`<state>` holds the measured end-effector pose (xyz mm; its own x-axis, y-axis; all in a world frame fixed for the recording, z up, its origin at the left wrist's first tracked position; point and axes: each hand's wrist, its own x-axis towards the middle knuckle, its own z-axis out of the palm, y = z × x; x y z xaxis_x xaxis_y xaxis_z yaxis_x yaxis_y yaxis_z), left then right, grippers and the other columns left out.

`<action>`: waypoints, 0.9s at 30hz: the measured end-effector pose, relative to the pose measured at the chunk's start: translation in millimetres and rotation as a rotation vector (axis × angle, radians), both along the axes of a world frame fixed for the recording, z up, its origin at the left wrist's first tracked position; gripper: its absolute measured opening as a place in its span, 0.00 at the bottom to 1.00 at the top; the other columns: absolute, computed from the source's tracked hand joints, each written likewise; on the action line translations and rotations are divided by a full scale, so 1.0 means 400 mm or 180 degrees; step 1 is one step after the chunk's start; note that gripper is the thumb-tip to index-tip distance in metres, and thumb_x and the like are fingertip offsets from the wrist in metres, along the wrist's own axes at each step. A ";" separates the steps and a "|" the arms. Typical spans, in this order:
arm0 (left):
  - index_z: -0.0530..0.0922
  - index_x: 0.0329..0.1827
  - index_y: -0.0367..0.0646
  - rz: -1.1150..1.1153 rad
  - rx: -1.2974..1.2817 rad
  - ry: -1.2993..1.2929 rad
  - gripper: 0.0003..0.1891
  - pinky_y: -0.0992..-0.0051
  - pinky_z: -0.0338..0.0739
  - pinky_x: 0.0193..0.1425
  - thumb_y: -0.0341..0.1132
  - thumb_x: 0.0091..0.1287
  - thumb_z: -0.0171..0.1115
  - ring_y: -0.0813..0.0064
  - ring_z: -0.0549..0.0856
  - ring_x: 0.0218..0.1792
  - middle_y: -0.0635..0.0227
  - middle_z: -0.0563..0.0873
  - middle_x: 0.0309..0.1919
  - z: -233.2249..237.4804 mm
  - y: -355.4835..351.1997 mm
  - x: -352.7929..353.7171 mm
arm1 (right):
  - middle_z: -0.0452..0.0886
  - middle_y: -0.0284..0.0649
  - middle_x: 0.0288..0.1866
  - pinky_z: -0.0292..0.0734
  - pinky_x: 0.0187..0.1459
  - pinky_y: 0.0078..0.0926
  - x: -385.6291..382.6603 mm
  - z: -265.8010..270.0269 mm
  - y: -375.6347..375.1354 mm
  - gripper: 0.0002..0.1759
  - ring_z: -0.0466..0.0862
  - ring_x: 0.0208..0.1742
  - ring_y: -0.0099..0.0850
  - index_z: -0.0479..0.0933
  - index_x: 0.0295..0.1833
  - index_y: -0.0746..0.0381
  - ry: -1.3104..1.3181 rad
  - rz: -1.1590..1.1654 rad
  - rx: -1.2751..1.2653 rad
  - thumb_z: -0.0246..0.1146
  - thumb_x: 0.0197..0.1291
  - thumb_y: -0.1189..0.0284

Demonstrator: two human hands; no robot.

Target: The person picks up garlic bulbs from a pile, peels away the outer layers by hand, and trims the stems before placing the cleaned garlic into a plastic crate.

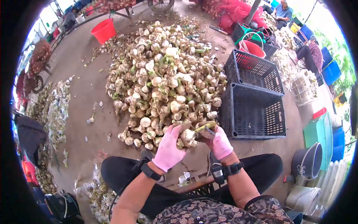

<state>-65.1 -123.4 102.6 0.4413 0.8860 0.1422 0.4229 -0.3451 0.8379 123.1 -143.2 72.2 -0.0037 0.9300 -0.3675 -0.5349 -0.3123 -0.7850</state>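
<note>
Both hands wear pink gloves with dirty, darkened fingers and meet over the near edge of a large heap of garlic bulbs (164,71). My left hand (169,147) is closed around a whitish garlic bulb (189,137), its fingers on the bulb's left and upper side. Close on the bulb's right, my right hand (219,140) is closed on a slim yellow-green piece (205,127); I cannot tell whether this is a stem or a tool handle. It slants up to the right from the top of the bulb. The right fingertips are partly hidden behind it.
Two black plastic crates (257,112) stand right of the heap, beside a red bucket (251,48). Another red bucket (103,30) is behind on the left. A dark bucket (306,160) and a green tub (319,136) stand at right. Other people (310,56) sit farther back.
</note>
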 end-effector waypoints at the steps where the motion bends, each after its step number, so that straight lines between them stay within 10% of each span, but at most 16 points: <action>1: 0.70 0.57 0.41 0.0155 0.0094 -0.0105 0.35 0.66 0.70 0.61 0.24 0.40 0.69 0.55 0.75 0.55 0.56 0.74 0.51 -0.003 -0.016 0.004 | 0.80 0.38 0.48 0.78 0.52 0.33 -0.003 -0.010 -0.007 0.17 0.80 0.50 0.30 0.73 0.54 0.62 0.0079 -0.0011 -0.0006 0.65 0.59 0.74; 5: 0.72 0.53 0.41 0.0623 0.0359 -0.0282 0.32 0.64 0.72 0.57 0.26 0.39 0.72 0.53 0.76 0.52 0.56 0.76 0.49 -0.028 -0.080 0.032 | 0.75 0.42 0.58 0.71 0.60 0.32 -0.058 0.021 -0.042 0.24 0.76 0.58 0.31 0.67 0.62 0.66 0.0414 -0.0108 0.0182 0.62 0.62 0.70; 8: 0.72 0.51 0.41 0.0957 0.0618 -0.0358 0.32 0.61 0.73 0.53 0.27 0.37 0.74 0.51 0.77 0.49 0.54 0.77 0.47 -0.071 -0.113 0.053 | 0.81 0.34 0.46 0.75 0.48 0.18 -0.115 0.014 -0.054 0.20 0.79 0.44 0.20 0.75 0.55 0.64 0.0244 -0.0462 0.0346 0.68 0.57 0.72; 20: 0.72 0.49 0.38 0.1099 0.0331 -0.0565 0.32 0.66 0.75 0.50 0.24 0.36 0.74 0.55 0.79 0.45 0.55 0.77 0.42 -0.108 -0.109 0.028 | 0.78 0.40 0.55 0.71 0.58 0.22 -0.113 -0.005 -0.075 0.23 0.77 0.54 0.25 0.67 0.64 0.69 0.0114 -0.0085 0.0407 0.60 0.64 0.76; 27: 0.71 0.57 0.37 0.0870 -0.0419 -0.0806 0.34 0.70 0.74 0.55 0.25 0.42 0.75 0.64 0.79 0.50 0.59 0.79 0.47 -0.110 -0.103 0.013 | 0.76 0.40 0.57 0.67 0.60 0.21 -0.091 0.028 -0.087 0.25 0.75 0.57 0.25 0.65 0.66 0.70 -0.1401 0.0303 0.0617 0.54 0.62 0.83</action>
<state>-59.8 -164.5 58.7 0.1522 0.9839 0.0937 0.2585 -0.1311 0.9571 86.8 -177.8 83.4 0.0247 0.9846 -0.1732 -0.1155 -0.1693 -0.9788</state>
